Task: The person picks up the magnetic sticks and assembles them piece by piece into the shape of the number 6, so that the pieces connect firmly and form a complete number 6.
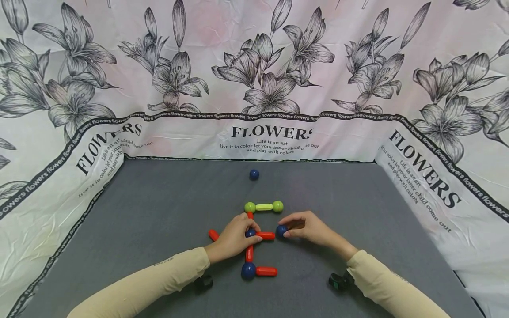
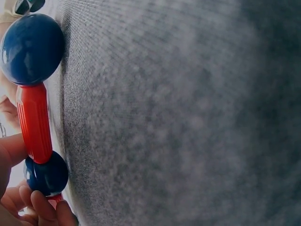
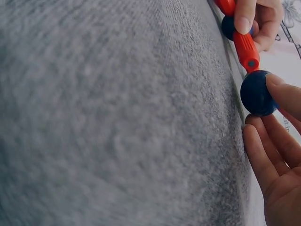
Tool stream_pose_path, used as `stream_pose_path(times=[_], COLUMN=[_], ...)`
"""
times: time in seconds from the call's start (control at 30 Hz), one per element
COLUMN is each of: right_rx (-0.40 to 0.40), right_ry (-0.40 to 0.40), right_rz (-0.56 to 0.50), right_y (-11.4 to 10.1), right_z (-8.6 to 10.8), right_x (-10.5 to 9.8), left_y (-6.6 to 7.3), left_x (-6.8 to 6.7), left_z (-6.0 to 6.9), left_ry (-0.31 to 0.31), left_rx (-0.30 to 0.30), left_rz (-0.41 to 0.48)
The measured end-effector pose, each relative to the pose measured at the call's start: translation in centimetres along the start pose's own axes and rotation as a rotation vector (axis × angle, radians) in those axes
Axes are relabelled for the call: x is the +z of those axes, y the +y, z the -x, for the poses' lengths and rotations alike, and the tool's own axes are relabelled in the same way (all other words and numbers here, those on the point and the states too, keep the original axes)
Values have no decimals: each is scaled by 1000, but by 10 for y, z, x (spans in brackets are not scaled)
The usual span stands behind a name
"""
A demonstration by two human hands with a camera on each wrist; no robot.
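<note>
In the head view a blue ball point(image 1: 250, 232) joins red rods, and my left hand point(image 1: 233, 237) grips it, thumb on the red rod point(image 1: 265, 236) that points right. My right hand point(image 1: 308, 228) pinches another blue ball point(image 1: 282, 231) close to that rod's free end; whether they touch I cannot tell. Below, a blue ball point(image 1: 248, 271) carries a red rod point(image 1: 266, 271) to its right. Above, two green balls point(image 1: 249, 207) point(image 1: 278, 206) sit on a light green rod point(image 1: 264, 207). The right wrist view shows the pinched ball point(image 3: 258, 93) between thumb and fingers.
A single blue ball point(image 1: 254, 175) lies near the back of the grey table point(image 1: 179, 190). Part of a red rod point(image 1: 213, 234) shows left of my left hand. A flower-printed cloth point(image 1: 270, 141) borders the table at the back and sides. Black wrist devices sit by both sleeves.
</note>
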State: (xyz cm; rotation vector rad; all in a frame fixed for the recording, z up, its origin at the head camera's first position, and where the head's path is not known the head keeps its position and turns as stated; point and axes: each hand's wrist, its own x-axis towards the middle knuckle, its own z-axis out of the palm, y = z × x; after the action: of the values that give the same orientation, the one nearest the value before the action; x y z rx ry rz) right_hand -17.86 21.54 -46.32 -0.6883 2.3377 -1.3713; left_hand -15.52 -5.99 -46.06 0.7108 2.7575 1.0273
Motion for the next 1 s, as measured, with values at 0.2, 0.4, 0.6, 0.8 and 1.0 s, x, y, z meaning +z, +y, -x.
stream_pose_path(times=[0.2,0.4,0.6,0.8,1.0], right_rx=[5,-4,-4,-12,-36], right_ry=[-4,-18,-22,-27,-39], right_rz=[7,-3,-20,-26,-13], right_y=[0,2,3,4,5], right_z=[1,0,0,0,0], right_x=[3,6,7,7,6], left_y=[-1,-1,-2,-1,-1], left_x=[1,0,0,0,-1], left_z=[0,-1,-1,-1,-2], left_ry=[1,2,3,4,0], left_rx=[-7,-14,-14,-10,-9], left_rz=[-6,4,-1,10,8])
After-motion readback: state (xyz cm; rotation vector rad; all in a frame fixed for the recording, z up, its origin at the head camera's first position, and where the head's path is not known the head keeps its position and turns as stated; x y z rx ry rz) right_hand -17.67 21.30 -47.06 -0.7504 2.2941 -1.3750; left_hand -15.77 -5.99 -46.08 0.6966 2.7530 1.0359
